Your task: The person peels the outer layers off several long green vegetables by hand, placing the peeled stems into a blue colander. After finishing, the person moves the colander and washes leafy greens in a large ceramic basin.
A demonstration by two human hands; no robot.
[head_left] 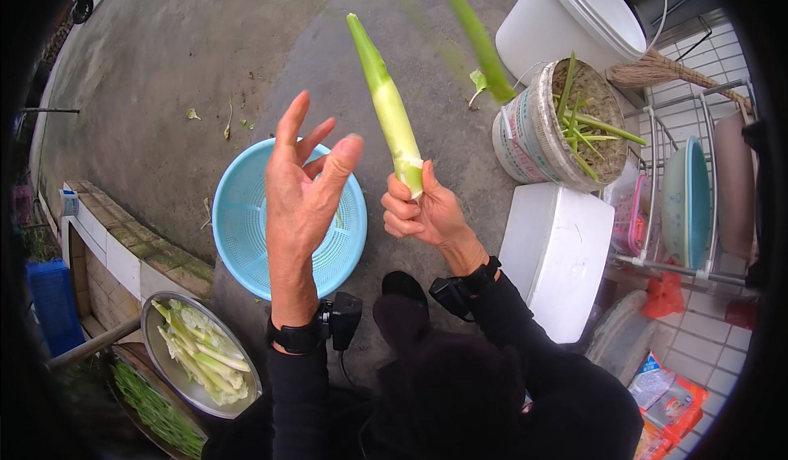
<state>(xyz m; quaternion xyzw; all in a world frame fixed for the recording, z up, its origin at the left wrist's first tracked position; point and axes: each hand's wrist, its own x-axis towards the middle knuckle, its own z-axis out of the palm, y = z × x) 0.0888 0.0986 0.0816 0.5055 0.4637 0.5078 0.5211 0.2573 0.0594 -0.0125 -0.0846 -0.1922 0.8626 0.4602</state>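
Note:
My right hand (425, 207) grips the lower end of a pale green vegetable stem (394, 115), whose darker green tip points up and away. To its left, my left hand (308, 177) is raised with its fingers spread and nothing in them. Beneath that hand, a light blue plastic colander (231, 238) rests on the concrete floor. A long green strip (477, 35), blurred, is in the air near the rim of a dirty white bucket (520, 134). Green peelings (578, 127) lie in this bucket. Both wrists wear black straps with devices.
A metal bowl of pale stems (148, 331) stands lower left, beside a low tiled ledge (123, 251). At the right are a white foam box (542, 244), a larger white bucket (554, 23), a straw broom (665, 69) and a metal rack (652, 152) holding basins.

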